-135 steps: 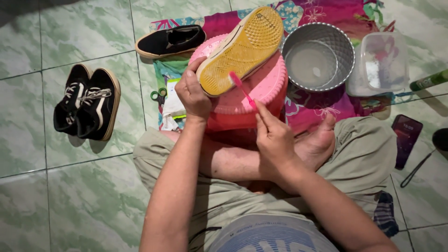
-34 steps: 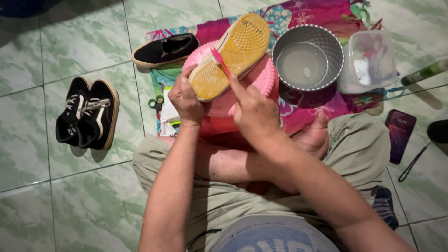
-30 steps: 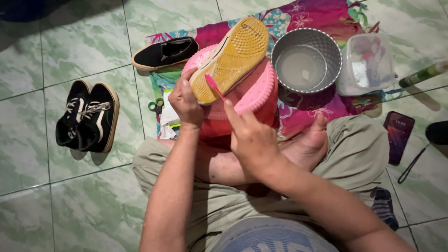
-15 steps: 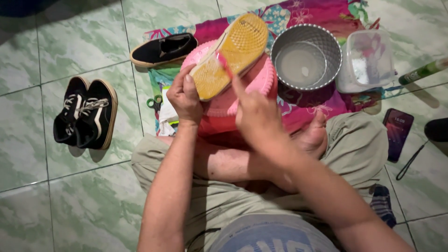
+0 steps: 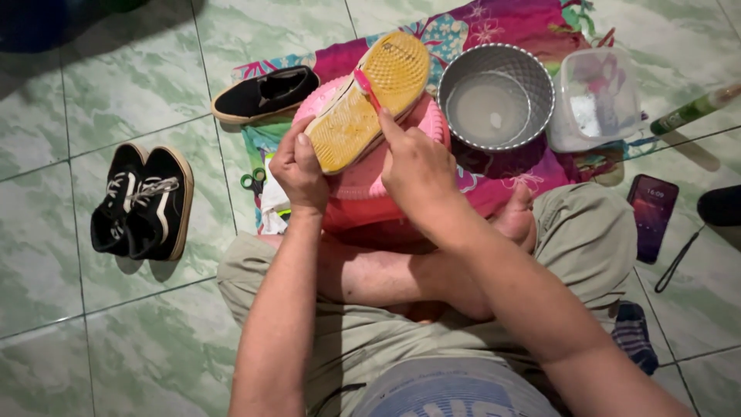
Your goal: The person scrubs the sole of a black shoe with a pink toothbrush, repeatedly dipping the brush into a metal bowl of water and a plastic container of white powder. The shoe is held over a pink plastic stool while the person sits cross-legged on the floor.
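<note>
Here, at the far left, a pair of black lace-up canvas shoes with tan soles (image 5: 140, 202) is lying on the green marbled floor tiles (image 5: 46, 309); a single black shoe (image 5: 265, 93) is resting further off. Moving right, the left hand (image 5: 298, 171) is gripping closed around the toe end of an upturned shoe with a yellow rubber sole (image 5: 367, 100), propping it over a pink plastic basin (image 5: 370, 181); the right hand (image 5: 418, 171) is pinching a pink-handled brush (image 5: 367, 81), pressing it across the sole's middle. Doing this well probably means keeping the shoe braced firmly over the basin and working short strokes along the tread; drips should be falling inside it. Further right, a grey textured metal bowl of cloudy water (image 5: 495, 96) is sitting beside a clear plastic tub (image 5: 598, 96).
</note>
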